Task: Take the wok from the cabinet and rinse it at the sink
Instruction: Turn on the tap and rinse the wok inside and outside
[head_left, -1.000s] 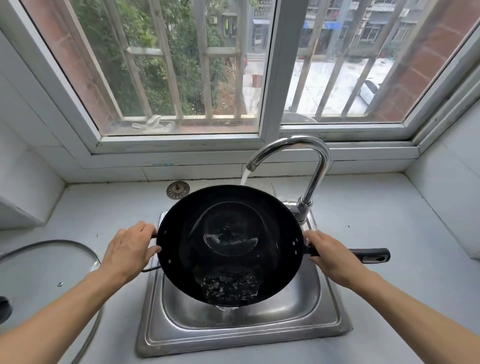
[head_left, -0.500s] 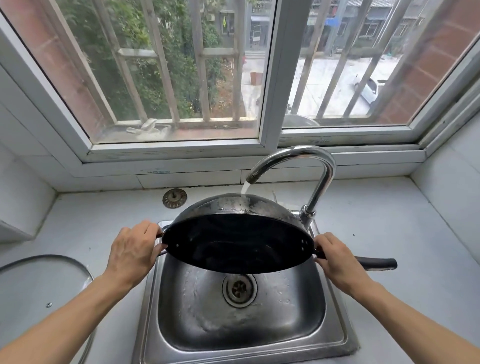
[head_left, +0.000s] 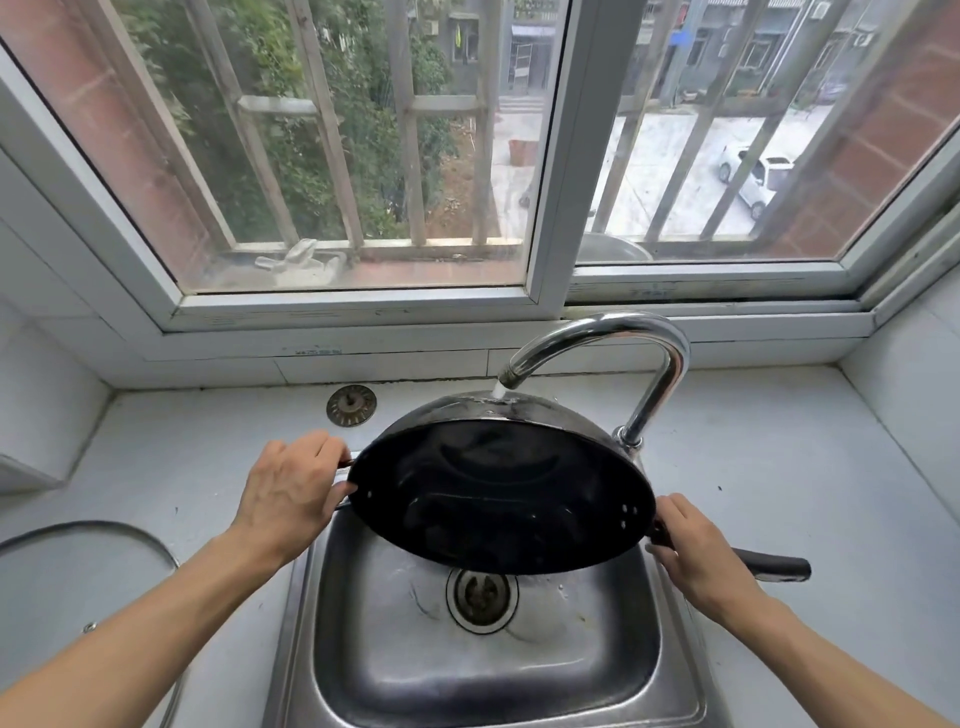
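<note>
**Wok tipped under running tap: rinse the back, hold it firm**

Nearest you, the sink basin is wet, its drain uncovered below the wok's low rim. Let runoff fall there, not on the tabletop.

Your hands: left hand has its fingers curled round the small loop handle at the wok's left edge; right hand is wrapped round the root of the long handle, whose free end sticks out past it to the right. Both are closed on the wok, no slack showing.

The wok hangs over the basin, clear of it, tilted steeply: the dark inside faces you and down, the near rim is low, the far rim is up under the faucet. Its long axis, loop handle to long handle, runs left to right and dips slightly at the right. Water lands on the outer back near the top.

To do this well, I'd judge: hold the steep tilt, rock it about the handle axis so the stream sweeps the whole back, and keep the right-hand grip tight since wet metal slips. Keep the rim off the spout.

Further off: a loose strainer on the tabletop, then the window. A glass lid's rim shows at your left.
</note>
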